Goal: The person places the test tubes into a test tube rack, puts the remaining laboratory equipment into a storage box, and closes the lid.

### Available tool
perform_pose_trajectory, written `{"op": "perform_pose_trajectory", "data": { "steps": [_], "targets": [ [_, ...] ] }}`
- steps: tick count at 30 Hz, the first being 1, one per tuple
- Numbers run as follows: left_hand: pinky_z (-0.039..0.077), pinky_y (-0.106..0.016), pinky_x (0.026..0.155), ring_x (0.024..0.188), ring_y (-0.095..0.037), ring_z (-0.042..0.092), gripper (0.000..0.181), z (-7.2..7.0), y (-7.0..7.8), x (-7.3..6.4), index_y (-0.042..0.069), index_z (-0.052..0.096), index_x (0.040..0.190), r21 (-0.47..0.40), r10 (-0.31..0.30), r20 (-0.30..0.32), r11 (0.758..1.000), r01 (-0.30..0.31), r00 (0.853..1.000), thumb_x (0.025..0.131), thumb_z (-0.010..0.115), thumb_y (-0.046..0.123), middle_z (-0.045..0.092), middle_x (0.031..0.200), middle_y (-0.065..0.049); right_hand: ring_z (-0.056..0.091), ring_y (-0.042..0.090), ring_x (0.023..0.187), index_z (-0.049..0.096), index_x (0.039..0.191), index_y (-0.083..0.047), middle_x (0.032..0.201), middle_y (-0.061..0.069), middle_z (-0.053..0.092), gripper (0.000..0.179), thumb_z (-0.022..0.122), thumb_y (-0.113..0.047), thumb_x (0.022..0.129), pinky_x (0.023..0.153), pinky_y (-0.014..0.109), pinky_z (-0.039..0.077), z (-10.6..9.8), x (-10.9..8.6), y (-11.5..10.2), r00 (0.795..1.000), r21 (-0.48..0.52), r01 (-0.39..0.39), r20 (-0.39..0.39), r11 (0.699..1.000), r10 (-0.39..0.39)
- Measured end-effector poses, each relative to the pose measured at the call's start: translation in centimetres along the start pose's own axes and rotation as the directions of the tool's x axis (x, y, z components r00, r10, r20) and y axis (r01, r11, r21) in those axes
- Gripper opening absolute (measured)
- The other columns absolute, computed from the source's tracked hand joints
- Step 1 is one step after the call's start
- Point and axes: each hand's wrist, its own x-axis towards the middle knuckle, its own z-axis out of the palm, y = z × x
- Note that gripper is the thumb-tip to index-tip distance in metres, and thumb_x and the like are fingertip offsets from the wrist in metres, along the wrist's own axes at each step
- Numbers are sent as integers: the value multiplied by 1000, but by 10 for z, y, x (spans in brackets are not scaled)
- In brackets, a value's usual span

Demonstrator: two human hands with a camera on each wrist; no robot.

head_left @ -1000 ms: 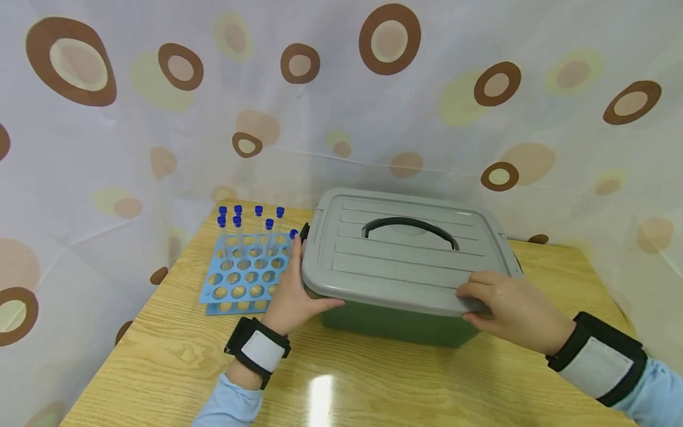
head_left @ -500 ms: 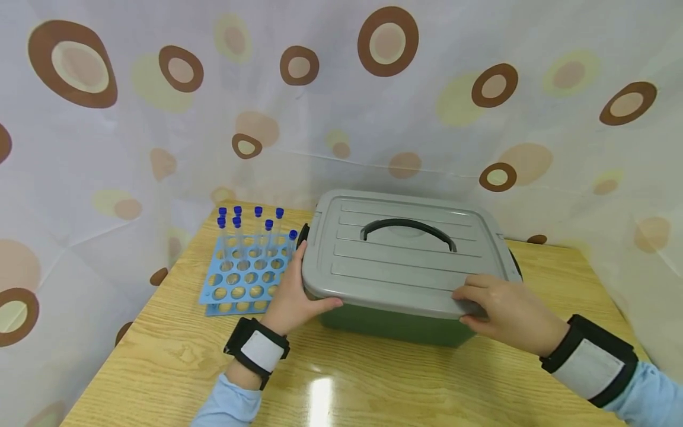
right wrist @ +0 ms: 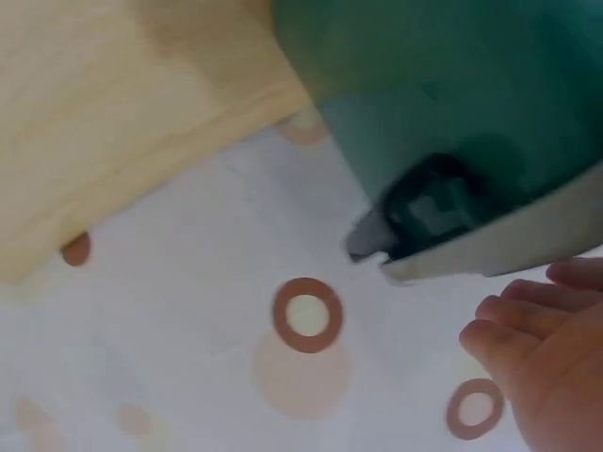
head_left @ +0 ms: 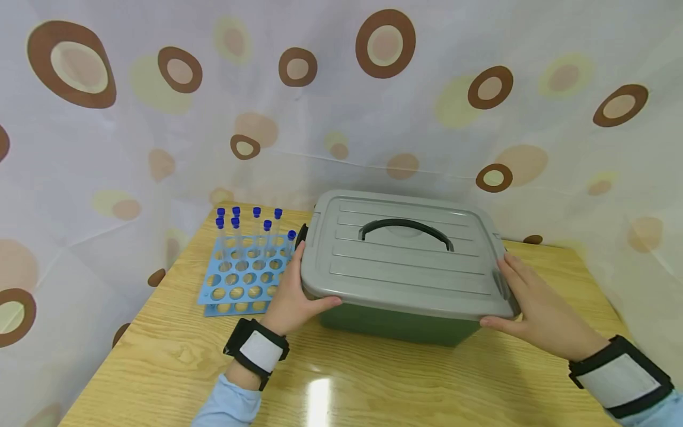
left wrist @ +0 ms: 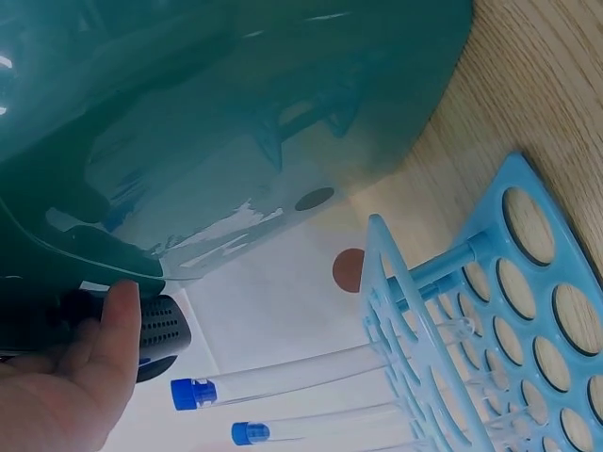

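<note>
A storage box with a green body [head_left: 395,326] and grey lid [head_left: 411,270] stands on the table, its lid on and its black carrying handle [head_left: 405,223] lying across the top. My left hand [head_left: 290,305] grips the left front corner, thumb along the front rim. In the left wrist view its fingers curl at the black side latch [left wrist: 168,325]. My right hand [head_left: 546,311] lies at the lid's right front corner, fingers straight along the right edge and thumb at the front rim. A dark latch [right wrist: 433,202] shows on that end in the right wrist view.
Left of the box stands a blue test tube rack [head_left: 206,293] holding several clear tubes with blue caps [head_left: 235,222], close beside my left hand. Behind the wooden table [head_left: 160,356] hangs a white cloth [head_left: 341,107] with brown and yellow circles.
My right hand has let go of the lid's front edge and moved right to its right front corner, its fingers straightening. My left hand keeps its place on the box.
</note>
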Motion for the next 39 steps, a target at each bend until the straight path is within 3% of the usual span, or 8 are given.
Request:
{"op": "perform_pose_trajectory", "data": {
  "steps": [12, 16, 20, 23, 26, 29, 32, 39],
  "targets": [
    [21, -57, 111, 143, -35, 15, 116, -4, 4, -2, 14, -1, 152, -9, -4, 5, 1000, 4, 1000, 71, 79, 41, 9, 157, -15, 20, 50, 136, 18, 147, 4, 150, 31, 20, 95, 70, -40, 81, 108, 62, 17, 11, -7, 18, 998, 75, -49, -35, 996, 52],
    [32, -55, 106, 135, -36, 27, 98, 0, 0, -12, 7, 10, 150, -54, 6, -131, 998, -13, 991, 82, 68, 46, 20, 151, -19, 15, 54, 135, 14, 149, 0, 150, 33, 16, 82, 63, -29, 89, 106, 67, 11, 11, -11, 23, 989, 248, -93, -90, 964, 118],
    [41, -46, 95, 119, -31, 43, 60, 8, -3, -22, 0, 26, 143, -219, -83, -275, 975, 22, 958, 98, 46, 34, 39, 137, -21, 7, 58, 134, -9, 148, 2, 148, 39, 1, 82, 45, -35, 98, 99, 72, 16, 12, -11, 31, 940, 457, -301, -7, 837, 342],
    [38, -50, 102, 124, -35, 42, 55, 9, 1, -19, -4, 29, 142, -367, -155, -198, 927, 74, 968, 102, 32, 34, 40, 136, -24, 21, 50, 134, -16, 144, 8, 146, 41, -1, 82, 32, -43, 100, 104, 61, 26, 13, -3, 37, 903, 584, -412, 156, 699, 401],
    [29, -50, 110, 131, -31, 38, 61, 9, 4, -10, -3, 34, 141, -509, -169, -91, 855, 100, 981, 102, 25, 44, 43, 137, -18, 48, 16, 122, -8, 144, 12, 144, 34, 19, 77, 28, -41, 102, 99, 32, 42, 19, 4, 39, 900, 699, -423, 252, 577, 355],
    [22, -46, 113, 132, -26, 35, 59, 11, 5, -2, -3, 35, 140, -633, -187, -54, 766, 111, 981, 102, 29, 41, 45, 134, -13, 47, -12, 98, 1, 146, 10, 132, 9, 38, 72, 33, -37, 102, 81, 11, 42, 27, 6, 38, 910, 786, -393, 257, 477, 327],
    [16, -45, 115, 137, -28, 27, 57, 12, 6, 3, -4, 22, 145, -711, -209, -61, 695, 105, 976, 101, 34, 30, 35, 142, -17, 50, -9, 94, 2, 147, 8, 116, -9, 45, 73, 40, -33, 100, 77, 11, 43, 31, 6, 35, 906, 852, -357, 216, 383, 364],
    [15, -43, 117, 144, -26, 18, 55, 14, 7, 11, 5, 17, 149, -731, -140, -171, 681, -31, 975, 99, 37, 15, 19, 155, -12, 53, -5, 90, -2, 148, 4, 114, -5, 43, 80, 49, -30, 97, 74, 14, 48, 30, 10, 24, 892, 882, -281, 94, 379, 443]
  ]
}}
